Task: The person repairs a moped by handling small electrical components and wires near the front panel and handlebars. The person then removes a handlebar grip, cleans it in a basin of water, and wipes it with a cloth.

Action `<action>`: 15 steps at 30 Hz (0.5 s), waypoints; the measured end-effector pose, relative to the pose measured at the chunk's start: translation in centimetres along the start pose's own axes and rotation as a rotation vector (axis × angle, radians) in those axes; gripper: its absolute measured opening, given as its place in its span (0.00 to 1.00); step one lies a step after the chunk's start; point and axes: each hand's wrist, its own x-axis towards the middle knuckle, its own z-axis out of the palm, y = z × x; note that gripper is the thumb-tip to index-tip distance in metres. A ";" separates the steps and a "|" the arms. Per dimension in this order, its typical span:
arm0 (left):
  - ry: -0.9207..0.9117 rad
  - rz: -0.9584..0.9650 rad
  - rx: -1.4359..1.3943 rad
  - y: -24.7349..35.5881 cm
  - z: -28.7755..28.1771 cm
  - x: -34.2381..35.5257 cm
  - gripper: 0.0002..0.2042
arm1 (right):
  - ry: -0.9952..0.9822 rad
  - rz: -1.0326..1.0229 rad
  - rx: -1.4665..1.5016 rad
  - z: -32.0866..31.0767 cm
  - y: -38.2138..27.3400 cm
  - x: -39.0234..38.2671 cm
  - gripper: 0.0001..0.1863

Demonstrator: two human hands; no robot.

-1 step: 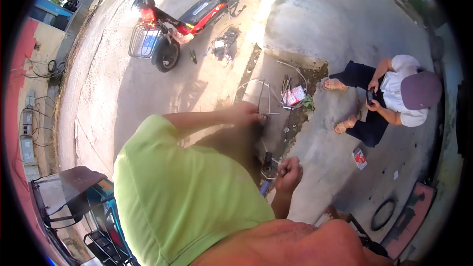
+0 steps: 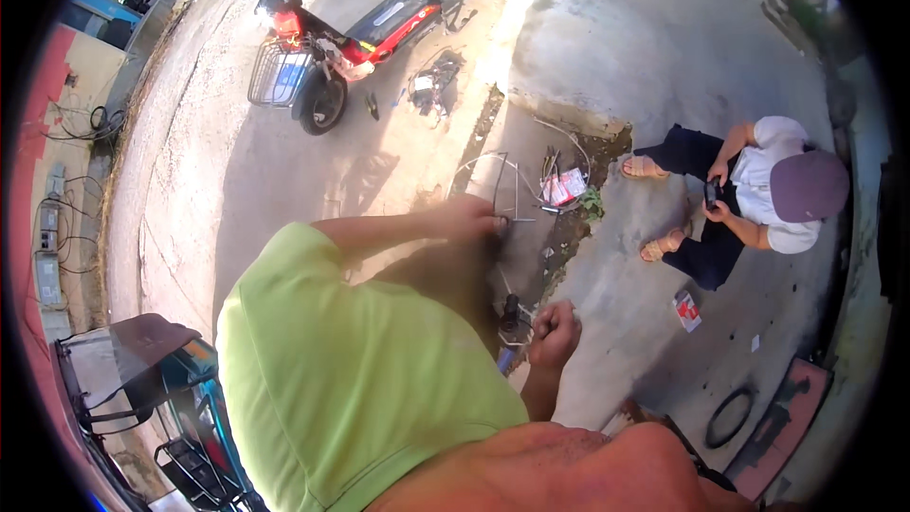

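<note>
My left hand (image 2: 479, 219) reaches across in front of my green shirt. Its fingers are closed at the lower end of a thin bent metal rod (image 2: 500, 182), with a T-shaped thin metal piece (image 2: 518, 197) close by. What exactly sits in the fingers is too small to name. Lower down, my right hand (image 2: 555, 334) is curled into a fist beside a dark, cylindrical mechanical part (image 2: 512, 313). A pale thin bar runs from that part towards the fist, but whatever the fingers grip is hidden. Under the dark part shows a blue piece (image 2: 505, 358).
Across from me a person (image 2: 796, 180) in a cap sits low, holding a dark device. A looped cable (image 2: 580, 144) and red-white packet (image 2: 565, 187) lie beyond my hands. A red scooter (image 2: 379, 38) stands far left; a black ring (image 2: 730, 417) lies at right.
The view has shifted slightly, and the dark part sits a little differently beside my right fist. Both hands keep nearly the same places and closed shape.
</note>
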 end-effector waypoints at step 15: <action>0.358 0.069 -0.275 -17.7 -15.4 4.4 0.15 | -0.443 -0.042 -0.417 27.6 -6.9 20.4 0.17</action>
